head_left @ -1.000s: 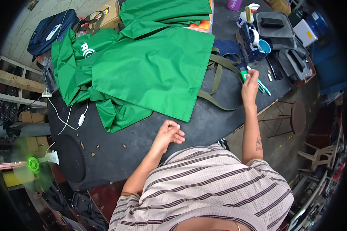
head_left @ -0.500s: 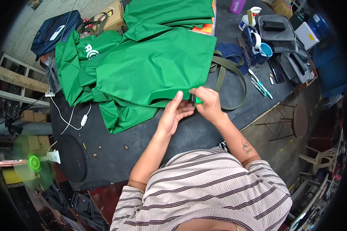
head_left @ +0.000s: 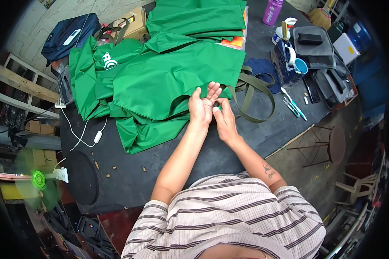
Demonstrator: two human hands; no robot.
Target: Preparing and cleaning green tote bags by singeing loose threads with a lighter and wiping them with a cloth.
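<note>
A large green fabric piece (head_left: 160, 84) with a white print lies spread and folded over the table ahead of my hands. My left hand (head_left: 202, 107) is palm up at its near edge, with the fingers stretched out and the thumb apart. Beside it, my right hand (head_left: 226, 123) has its thumb and fingers closed around a small dark piece (head_left: 216, 104), mostly hidden between the two hands. An olive webbing strap (head_left: 266, 88) loops on the table just right of my hands.
The dark table (head_left: 129, 181) carries another folded green stack (head_left: 196, 19) at the back. To the right are a cutter-like tool (head_left: 291, 107), a toothbrush-like stick (head_left: 294, 103), a phone (head_left: 311, 90) and grey cases (head_left: 313, 49). A fan (head_left: 39, 179) stands at lower left.
My left hand has moved up and right, turning its palm upward with fingers extended. My right hand has shifted slightly left and down; the black and green piece it pinched is now mostly covered.
</note>
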